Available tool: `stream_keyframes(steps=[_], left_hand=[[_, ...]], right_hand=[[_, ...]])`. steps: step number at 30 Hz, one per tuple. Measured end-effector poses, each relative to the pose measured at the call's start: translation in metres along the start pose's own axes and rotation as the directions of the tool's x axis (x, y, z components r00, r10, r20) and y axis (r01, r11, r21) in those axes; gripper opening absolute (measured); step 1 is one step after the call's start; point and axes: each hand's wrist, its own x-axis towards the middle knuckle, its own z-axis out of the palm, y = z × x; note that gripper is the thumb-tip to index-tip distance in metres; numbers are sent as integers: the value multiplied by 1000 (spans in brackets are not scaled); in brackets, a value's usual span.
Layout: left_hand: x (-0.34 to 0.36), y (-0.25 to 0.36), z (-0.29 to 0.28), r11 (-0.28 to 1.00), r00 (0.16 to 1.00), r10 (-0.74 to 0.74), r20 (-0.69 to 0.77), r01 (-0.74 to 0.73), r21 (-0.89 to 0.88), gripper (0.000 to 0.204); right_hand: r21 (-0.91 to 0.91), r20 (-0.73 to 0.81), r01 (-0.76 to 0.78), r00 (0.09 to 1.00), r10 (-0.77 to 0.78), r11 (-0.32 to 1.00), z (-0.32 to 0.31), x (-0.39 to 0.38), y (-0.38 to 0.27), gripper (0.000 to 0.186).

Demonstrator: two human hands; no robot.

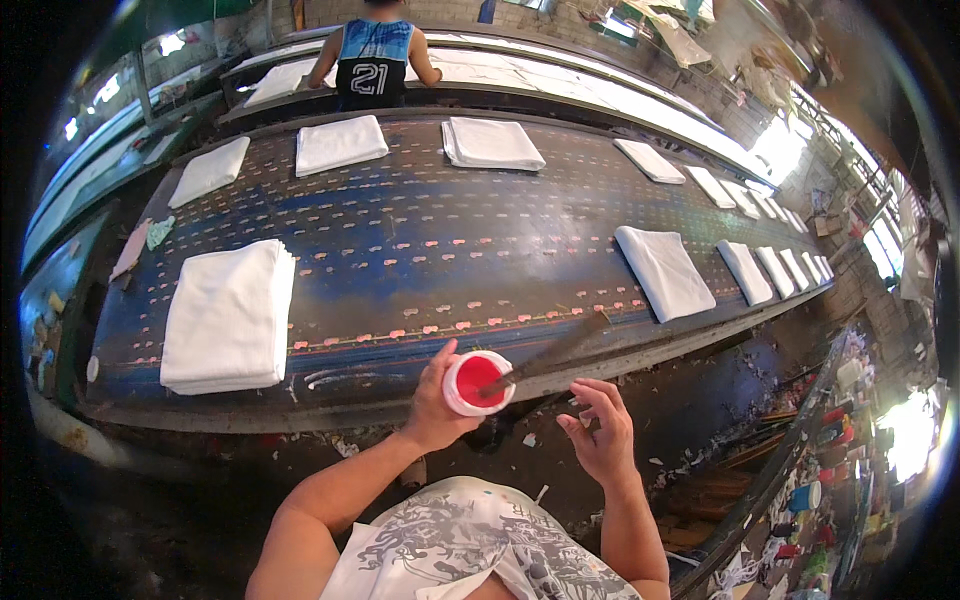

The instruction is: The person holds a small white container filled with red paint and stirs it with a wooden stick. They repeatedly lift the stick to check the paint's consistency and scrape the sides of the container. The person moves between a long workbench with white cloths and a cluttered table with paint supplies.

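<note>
My left hand [436,402] is wrapped round a white plastic jar [453,385] in front of the table's near edge. Bright red ink or paint [478,376] fills the jar, and a flat stirring stick [552,350] stands in it, leaning up to the right. My right hand [603,432] hovers just right of the jar, its fingers loosely curled and apart, with nothing in it. A thick stack of folded white cloth [226,318] lies on the table to the left. Beyond my right hand rests another folded white cloth [664,273].
The long dark table [400,215] carries rows of small pink marks and more folded white cloths [490,144]. A person [375,60] in a blue and black sleeveless top stands at a farther table. Along the right, a cluttered shelf [800,500] holds bottles and tubs.
</note>
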Motion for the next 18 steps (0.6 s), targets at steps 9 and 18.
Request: stream_keyframes(steps=[9, 18], left_hand=[[-71, 57, 56, 978, 978, -123, -169, 148, 145, 140], [-55, 82, 138, 983, 968, -180, -175, 169, -75, 100]], right_hand=[[75, -146, -188, 970, 197, 979, -113, -145, 77, 37], [-16, -357, -302, 892, 276, 953, -218, -225, 117, 28]])
